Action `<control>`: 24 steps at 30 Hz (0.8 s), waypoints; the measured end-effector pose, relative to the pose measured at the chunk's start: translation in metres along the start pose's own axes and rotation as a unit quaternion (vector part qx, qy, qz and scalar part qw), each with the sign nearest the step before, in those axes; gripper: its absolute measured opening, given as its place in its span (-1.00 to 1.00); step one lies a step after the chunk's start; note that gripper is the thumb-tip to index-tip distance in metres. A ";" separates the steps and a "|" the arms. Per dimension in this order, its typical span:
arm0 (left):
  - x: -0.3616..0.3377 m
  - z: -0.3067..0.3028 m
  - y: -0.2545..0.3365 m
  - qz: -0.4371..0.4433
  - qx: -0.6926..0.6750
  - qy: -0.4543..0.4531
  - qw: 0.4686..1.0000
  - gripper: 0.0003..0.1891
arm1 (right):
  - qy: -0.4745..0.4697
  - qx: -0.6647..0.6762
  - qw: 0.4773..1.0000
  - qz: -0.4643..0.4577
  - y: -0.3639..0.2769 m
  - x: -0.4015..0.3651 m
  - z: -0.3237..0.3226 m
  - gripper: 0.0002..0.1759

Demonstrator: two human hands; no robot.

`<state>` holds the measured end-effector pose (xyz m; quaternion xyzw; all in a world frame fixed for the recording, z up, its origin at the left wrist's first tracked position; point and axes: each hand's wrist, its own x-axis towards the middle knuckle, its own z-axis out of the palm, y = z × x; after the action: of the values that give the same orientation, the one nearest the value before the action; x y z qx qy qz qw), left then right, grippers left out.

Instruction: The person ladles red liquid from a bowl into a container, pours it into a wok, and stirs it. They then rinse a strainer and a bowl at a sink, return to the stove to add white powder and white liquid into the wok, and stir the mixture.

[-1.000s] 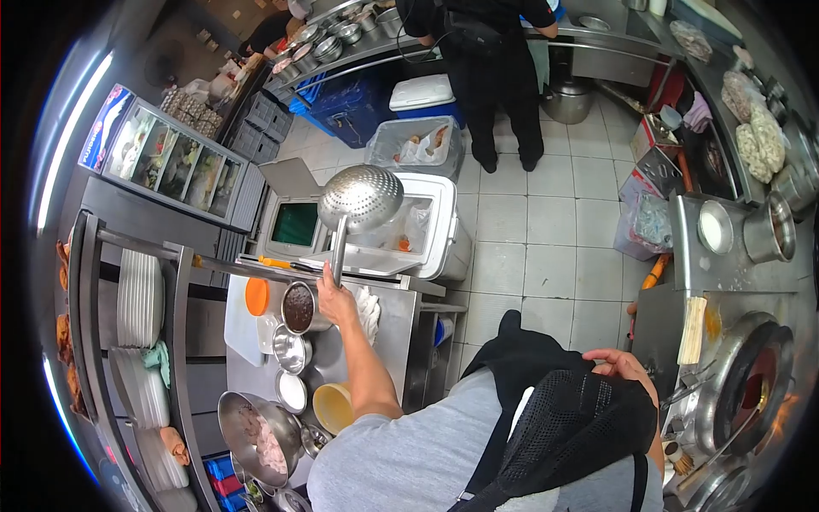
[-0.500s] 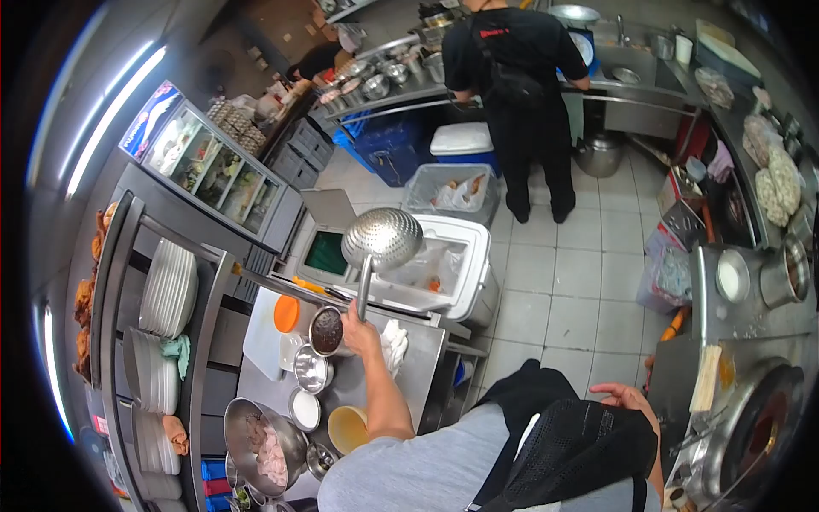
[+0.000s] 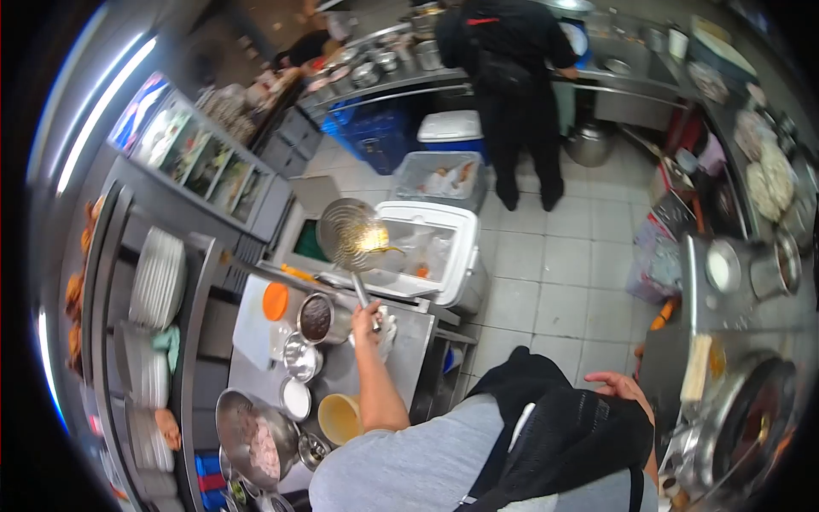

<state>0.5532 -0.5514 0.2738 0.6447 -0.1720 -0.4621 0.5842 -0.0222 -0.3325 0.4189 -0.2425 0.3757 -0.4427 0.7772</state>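
A large perforated ladle (image 3: 348,229) hangs over the edge of an open white bin (image 3: 467,247), its bowl turned so that light glints inside. My left hand (image 3: 367,322) is wrapped round its handle above the steel counter (image 3: 409,346). Beside that hand stand a steel pot of dark sauce (image 3: 316,317) and a white cloth (image 3: 388,334). Nearer are a yellowish bowl (image 3: 340,418), a cup of white powder (image 3: 295,398) and a steel bowl of raw meat (image 3: 263,448). My right hand (image 3: 616,386) is held out at my right side, fingers apart, touching nothing visible.
A person in black (image 3: 512,85) stands at the far counter. Stacked plates (image 3: 158,277) fill the left shelf, with a glass-door fridge (image 3: 200,158) behind. At the right are a wok (image 3: 755,418) and steel pots (image 3: 775,266). Tubs (image 3: 439,179) stand on the tiled floor.
The ladle has rotated, and its bowl now shows a shiny inside instead of its rounded underside. My left hand has turned with the handle. The view has shifted slightly.
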 end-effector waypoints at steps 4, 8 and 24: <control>-0.024 0.006 -0.006 -0.069 0.012 -0.133 0.989 -0.70 | -0.040 -0.071 0.997 0.006 -0.007 -0.009 -0.005 -0.26; -0.041 0.054 -0.039 -0.224 -0.097 -0.320 0.915 -0.60 | -0.056 -0.123 0.991 -0.028 -0.012 -0.024 -0.010 -0.37; -0.340 0.360 -0.183 -0.539 0.081 -0.615 0.569 -0.45 | 0.204 -0.082 0.954 -0.205 0.046 -0.186 -0.072 -0.42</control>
<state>0.0334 -0.4588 0.2810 0.2232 -0.1470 -0.9607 -0.0748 -0.1171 -0.1509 0.4114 -0.2820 0.5033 -0.6002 0.5541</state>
